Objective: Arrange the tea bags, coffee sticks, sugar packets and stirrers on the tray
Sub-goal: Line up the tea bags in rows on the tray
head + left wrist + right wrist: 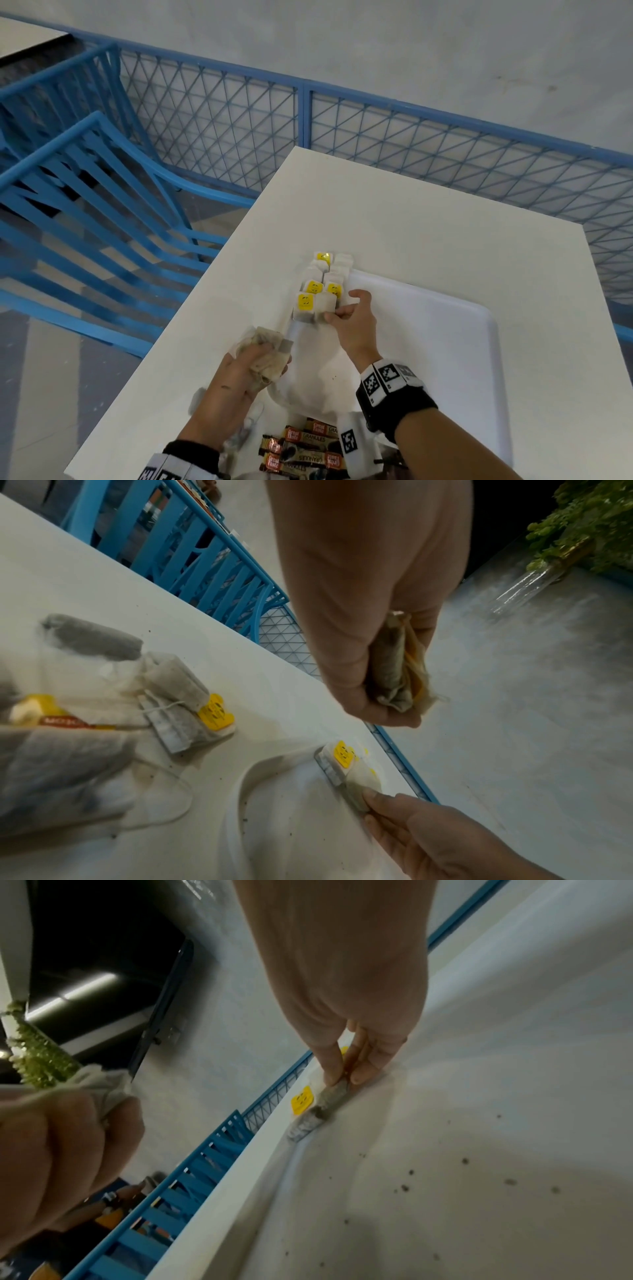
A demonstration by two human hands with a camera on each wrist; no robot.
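Note:
A white tray (428, 342) lies on a white table (411, 222). A row of tea bags (323, 281) with yellow tags runs along the tray's left rim. My right hand (337, 310) pinches the nearest tea bag (325, 303) of that row between thumb and fingers, and the right wrist view shows the fingertips (330, 1079) on the bag (334, 1093) at the rim. My left hand (263, 356) hovers over the tray's near left corner and grips a bunch of tea bags (263, 339), the bundle (397, 669) crumpled in its fist. Coffee sticks (301, 448) lie at the near edge.
Loose tea bags (185, 696) lie on the table left of the tray. Dark crumbs (462, 1161) dot the tray floor. Blue chairs (85, 205) stand to the left of the table, and a blue mesh railing (411, 137) runs behind it.

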